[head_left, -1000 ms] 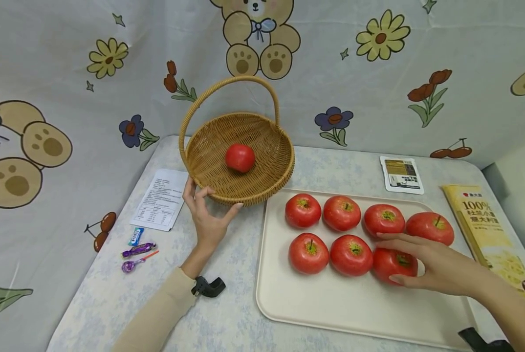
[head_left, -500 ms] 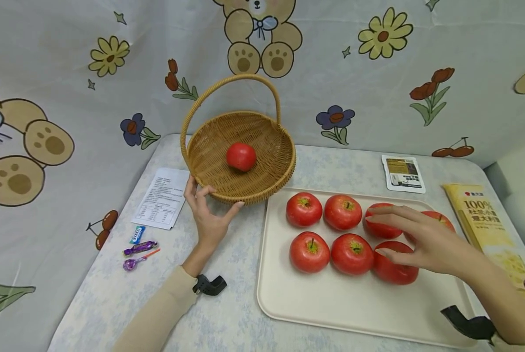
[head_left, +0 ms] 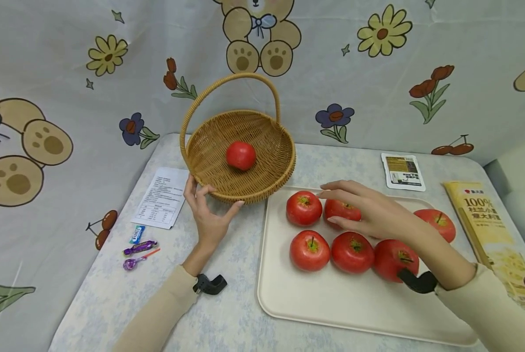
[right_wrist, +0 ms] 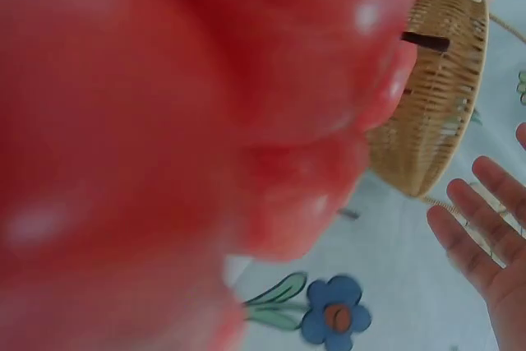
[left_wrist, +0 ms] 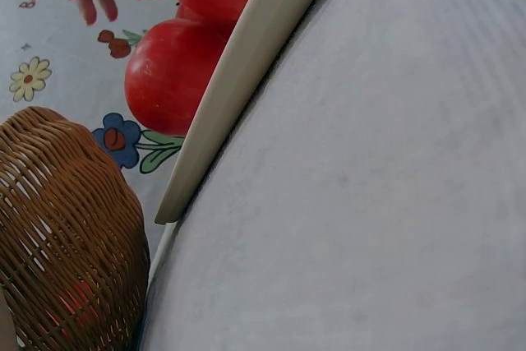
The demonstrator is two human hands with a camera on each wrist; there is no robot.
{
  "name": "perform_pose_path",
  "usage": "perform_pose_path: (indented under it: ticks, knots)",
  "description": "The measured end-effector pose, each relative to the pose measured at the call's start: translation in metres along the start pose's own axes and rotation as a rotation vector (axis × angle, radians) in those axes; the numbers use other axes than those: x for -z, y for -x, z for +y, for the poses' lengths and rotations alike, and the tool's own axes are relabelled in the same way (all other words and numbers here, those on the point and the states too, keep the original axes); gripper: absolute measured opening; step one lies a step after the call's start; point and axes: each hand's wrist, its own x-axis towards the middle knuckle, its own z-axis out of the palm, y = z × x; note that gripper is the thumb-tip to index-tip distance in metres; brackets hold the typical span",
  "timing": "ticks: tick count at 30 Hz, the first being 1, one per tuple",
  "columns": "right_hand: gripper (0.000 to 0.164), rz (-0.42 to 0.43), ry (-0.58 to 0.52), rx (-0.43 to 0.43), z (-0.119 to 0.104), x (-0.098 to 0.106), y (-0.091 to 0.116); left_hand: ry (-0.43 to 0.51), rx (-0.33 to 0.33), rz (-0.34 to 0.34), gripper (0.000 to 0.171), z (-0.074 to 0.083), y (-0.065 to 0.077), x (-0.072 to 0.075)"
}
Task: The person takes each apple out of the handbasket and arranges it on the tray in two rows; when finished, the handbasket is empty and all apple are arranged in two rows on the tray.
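Note:
My left hand holds the near rim of a round wicker basket, which tips toward me. Inside the basket lies one red apple. Several more red apples sit in two rows on a cream tray to the right. Over the back row hovers my right hand, fingers extended and holding nothing, partly covering apples there. The right wrist view shows that hand apart from the blurred apples. The left hand is nearly out of the left wrist view, beside the basket.
Left of the basket lies a printed paper, with small wrapped candies and a lollipop below it. A white packet is behind the tray, a yellow pasta bag at its right. A patterned cloth hangs behind.
My right hand has let go of the front right apple, risen, and moved leftward over the back row. The apples stay on the tray. Left hand and basket hold still.

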Motion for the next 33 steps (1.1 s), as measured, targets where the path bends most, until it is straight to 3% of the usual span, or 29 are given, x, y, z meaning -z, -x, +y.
perform_pose_path:
  ticks: [9,18,24,33]
  knots:
    - [0.050,0.028,-0.034,0.159,-0.006,0.005,-0.058,-0.002,-0.008,0.012,0.064,-0.002,-0.003,0.001]
    - [0.049,0.048,-0.089,0.224,-0.005,0.004,-0.124,-0.008,-0.005,0.009,0.066,-0.005,-0.004,0.003]
    - [0.048,0.004,-0.111,0.204,0.000,-0.006,-0.173,-0.010,0.001,0.010,0.066,-0.005,-0.004,0.004]
    - [0.051,-0.144,-0.078,0.073,0.003,-0.028,-0.225,0.010,-0.011,-0.004,0.060,-0.002,-0.001,0.002]
